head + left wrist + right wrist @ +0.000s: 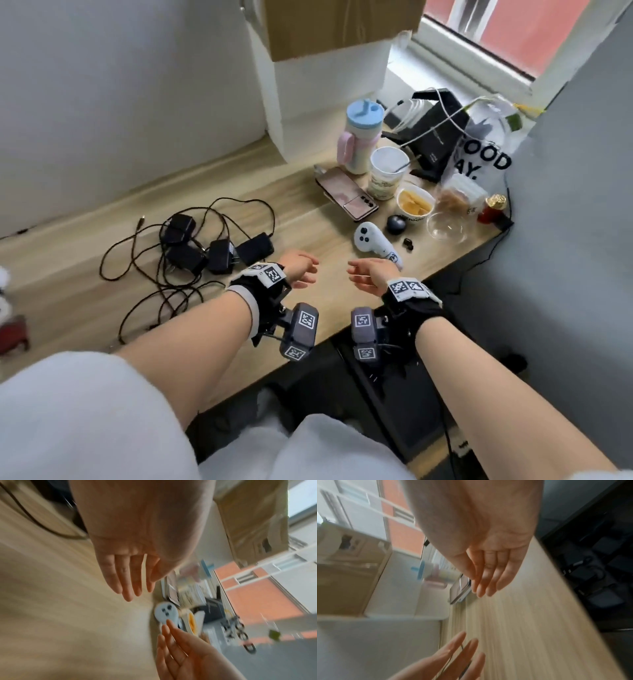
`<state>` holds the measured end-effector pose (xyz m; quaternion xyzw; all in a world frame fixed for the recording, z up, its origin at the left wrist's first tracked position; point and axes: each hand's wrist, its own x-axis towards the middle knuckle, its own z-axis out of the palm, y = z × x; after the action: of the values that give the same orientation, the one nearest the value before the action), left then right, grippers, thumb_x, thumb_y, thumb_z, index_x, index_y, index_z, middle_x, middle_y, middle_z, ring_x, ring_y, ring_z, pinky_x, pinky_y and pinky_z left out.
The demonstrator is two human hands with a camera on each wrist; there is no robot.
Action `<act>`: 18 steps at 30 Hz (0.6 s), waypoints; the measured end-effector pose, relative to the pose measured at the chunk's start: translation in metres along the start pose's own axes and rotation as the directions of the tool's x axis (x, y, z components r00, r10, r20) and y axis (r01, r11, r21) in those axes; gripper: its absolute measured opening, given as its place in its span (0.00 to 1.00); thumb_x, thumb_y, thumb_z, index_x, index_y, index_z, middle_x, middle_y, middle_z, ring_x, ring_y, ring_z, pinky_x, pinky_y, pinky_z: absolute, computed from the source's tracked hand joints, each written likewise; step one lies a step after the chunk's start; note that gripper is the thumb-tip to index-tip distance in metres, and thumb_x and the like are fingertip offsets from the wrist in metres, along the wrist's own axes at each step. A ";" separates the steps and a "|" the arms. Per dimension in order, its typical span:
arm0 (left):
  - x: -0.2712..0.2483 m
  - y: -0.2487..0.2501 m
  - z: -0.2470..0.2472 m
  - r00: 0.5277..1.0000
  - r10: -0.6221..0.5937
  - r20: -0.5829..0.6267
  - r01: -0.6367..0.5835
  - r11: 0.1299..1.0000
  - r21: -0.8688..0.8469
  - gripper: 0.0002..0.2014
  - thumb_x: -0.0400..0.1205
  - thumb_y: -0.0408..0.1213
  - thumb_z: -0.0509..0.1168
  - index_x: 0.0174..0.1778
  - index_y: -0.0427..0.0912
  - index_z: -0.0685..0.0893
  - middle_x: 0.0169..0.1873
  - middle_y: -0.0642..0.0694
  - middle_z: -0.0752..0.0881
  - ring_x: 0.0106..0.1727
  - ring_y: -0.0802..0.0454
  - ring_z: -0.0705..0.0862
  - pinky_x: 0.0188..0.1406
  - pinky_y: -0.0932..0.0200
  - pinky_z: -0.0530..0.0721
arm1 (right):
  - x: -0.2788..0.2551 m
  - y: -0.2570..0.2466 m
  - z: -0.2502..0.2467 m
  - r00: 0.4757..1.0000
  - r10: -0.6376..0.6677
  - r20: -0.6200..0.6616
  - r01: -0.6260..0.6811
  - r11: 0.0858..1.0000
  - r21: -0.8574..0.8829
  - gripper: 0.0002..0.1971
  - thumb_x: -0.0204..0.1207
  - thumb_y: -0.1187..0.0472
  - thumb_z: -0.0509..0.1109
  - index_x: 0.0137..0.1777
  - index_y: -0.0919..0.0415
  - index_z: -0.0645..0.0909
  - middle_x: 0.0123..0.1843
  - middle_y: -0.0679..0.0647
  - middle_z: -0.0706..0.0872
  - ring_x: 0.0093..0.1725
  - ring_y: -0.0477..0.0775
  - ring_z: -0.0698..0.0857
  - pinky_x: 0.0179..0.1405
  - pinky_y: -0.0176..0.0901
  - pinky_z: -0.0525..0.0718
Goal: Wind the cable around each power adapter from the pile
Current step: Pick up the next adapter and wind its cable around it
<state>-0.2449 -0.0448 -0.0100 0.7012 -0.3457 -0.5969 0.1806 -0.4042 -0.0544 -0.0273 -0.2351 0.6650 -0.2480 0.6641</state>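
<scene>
Our left hand (pixel 301 269) and right hand (pixel 368 272) hover over the wooden table (pixel 308 222), palms turned toward each other, fingers (pixel 126 582) straight and loosely spread, holding nothing. The pile (pixel 205 250) lies just to the left of our left hand: several black adapters (pixel 219 255) bunched together, with thin black cables (pixel 137 260) looping out across the table toward the near edge. We judge each adapter to be a small, hard, fairly dense block, easy to clamp by its flat sides in one hand, while the cable looks soft and limp, likely to spring loose unless we keep tension on it. The sensible hold seems to be the block in one hand and the cable near where it leaves the block in the other. The metal prongs on one adapter stick out and could snag a loop. How many adapters there are is hard to tell, since they overlap and the cables cross; which cable belongs to which block cannot be traced. Farther right stand a white controller (pixel 373 241), a phone (pixel 346 193), a paper cup (pixel 388 173), a pastel bottle (pixel 359 137) and a snack bowl (pixel 414 202). Both wrist views are blurred and show the pile only as a cut-off dark cable at the edge.
</scene>
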 end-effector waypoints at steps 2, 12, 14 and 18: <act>0.002 -0.013 -0.040 0.997 -0.039 -0.064 0.033 0.995 -0.091 0.12 0.85 0.27 0.51 0.45 0.39 0.79 0.39 0.44 0.79 0.31 0.52 0.78 0.28 0.64 0.73 | 0.009 -0.007 0.038 0.999 0.007 0.047 -0.004 0.998 -0.058 0.16 0.84 0.67 0.54 0.36 0.60 0.76 0.13 0.46 0.79 0.13 0.40 0.77 0.22 0.30 0.74; 0.003 -0.086 -0.187 0.944 -0.266 -0.194 0.176 0.906 -0.385 0.10 0.87 0.33 0.53 0.56 0.35 0.78 0.50 0.42 0.78 0.40 0.47 0.80 0.26 0.66 0.72 | 0.038 -0.018 0.178 0.974 0.097 0.205 -0.067 0.987 -0.148 0.12 0.84 0.66 0.56 0.41 0.61 0.77 0.35 0.54 0.77 0.31 0.47 0.72 0.27 0.30 0.75; 0.003 -0.096 -0.202 0.936 -0.273 -0.222 0.168 0.901 -0.400 0.12 0.87 0.34 0.55 0.62 0.34 0.78 0.56 0.39 0.80 0.35 0.51 0.78 0.34 0.63 0.75 | 0.041 -0.020 0.198 0.981 0.079 0.179 -0.043 0.979 -0.197 0.09 0.84 0.66 0.56 0.46 0.62 0.78 0.35 0.54 0.77 0.30 0.48 0.74 0.25 0.31 0.73; 0.005 -0.117 -0.226 0.941 -0.280 -0.191 0.170 0.879 -0.446 0.17 0.87 0.33 0.54 0.71 0.31 0.74 0.59 0.36 0.83 0.38 0.49 0.80 0.41 0.61 0.81 | 0.059 -0.023 0.227 0.993 -0.119 0.007 0.118 0.974 -0.193 0.12 0.80 0.71 0.59 0.59 0.63 0.79 0.37 0.55 0.80 0.20 0.45 0.80 0.14 0.31 0.74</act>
<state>0.0042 -0.0028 -0.0414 0.7504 -0.0982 -0.5813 0.2990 -0.1778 -0.1141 -0.0569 -0.3368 0.6724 -0.2222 0.6206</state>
